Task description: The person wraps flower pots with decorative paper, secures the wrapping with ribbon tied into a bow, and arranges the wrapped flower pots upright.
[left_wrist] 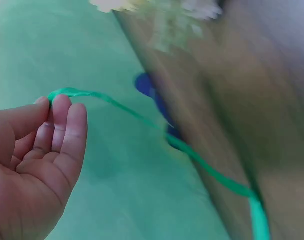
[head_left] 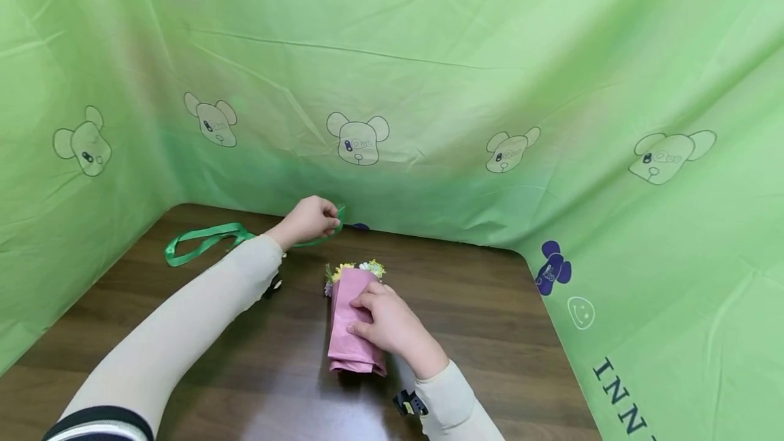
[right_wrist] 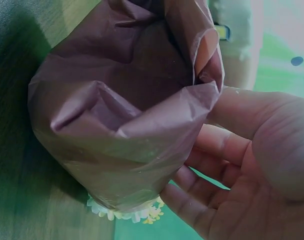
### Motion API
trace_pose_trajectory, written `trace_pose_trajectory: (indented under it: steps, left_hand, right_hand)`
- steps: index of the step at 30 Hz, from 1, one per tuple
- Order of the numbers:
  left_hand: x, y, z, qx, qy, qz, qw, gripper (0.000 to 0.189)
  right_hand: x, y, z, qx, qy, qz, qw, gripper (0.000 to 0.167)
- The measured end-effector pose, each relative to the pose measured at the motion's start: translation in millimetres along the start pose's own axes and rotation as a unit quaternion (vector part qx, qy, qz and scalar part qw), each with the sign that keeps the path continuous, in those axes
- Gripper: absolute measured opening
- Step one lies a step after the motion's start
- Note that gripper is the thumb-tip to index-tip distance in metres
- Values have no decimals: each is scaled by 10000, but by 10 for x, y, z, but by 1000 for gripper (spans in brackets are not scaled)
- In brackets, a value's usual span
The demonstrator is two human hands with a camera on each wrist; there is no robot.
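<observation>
High over the far part of the table, my left hand [head_left: 311,218] pinches the end of a green ribbon [left_wrist: 212,172] between thumb and fingertips. The ribbon trails back to a loop on the table at the left. A small bouquet wrapped in pink paper [head_left: 352,322] lies on the table, its flowers [head_left: 371,267] pointing away from me. White and yellow blossoms peek out past the paper's far edge. My right hand [head_left: 388,320] rests on the wrap from the right, thumb and fingers spread against the paper. Crumpled and hollow, the wrap's near end [right_wrist: 122,110] faces the right wrist camera.
The brown wooden table [head_left: 478,332] ends at a green cloth [head_left: 429,175] printed with bear heads, which rises behind it and on both sides. Dark wrist devices [head_left: 409,403] sit at my cuffs.
</observation>
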State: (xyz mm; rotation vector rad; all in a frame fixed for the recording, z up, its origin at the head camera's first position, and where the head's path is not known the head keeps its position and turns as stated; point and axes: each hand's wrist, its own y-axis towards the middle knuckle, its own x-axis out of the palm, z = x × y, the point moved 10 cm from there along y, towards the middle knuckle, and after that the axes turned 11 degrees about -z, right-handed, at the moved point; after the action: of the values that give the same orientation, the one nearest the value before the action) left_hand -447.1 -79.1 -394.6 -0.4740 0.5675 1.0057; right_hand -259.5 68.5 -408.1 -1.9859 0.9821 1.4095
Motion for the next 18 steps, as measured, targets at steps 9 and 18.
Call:
trace_pose_trajectory:
  steps: [9, 18]
  left_hand:
    - [339, 336, 641, 415, -1598, -513, 9849, 9]
    - [1003, 371, 1228, 1265, -2557, -2198, 9329, 33]
  right_hand:
    - [8, 0, 8, -57, 22, 38, 10000, 35]
    - [28, 2, 25, -86, 58, 41, 9999, 35]
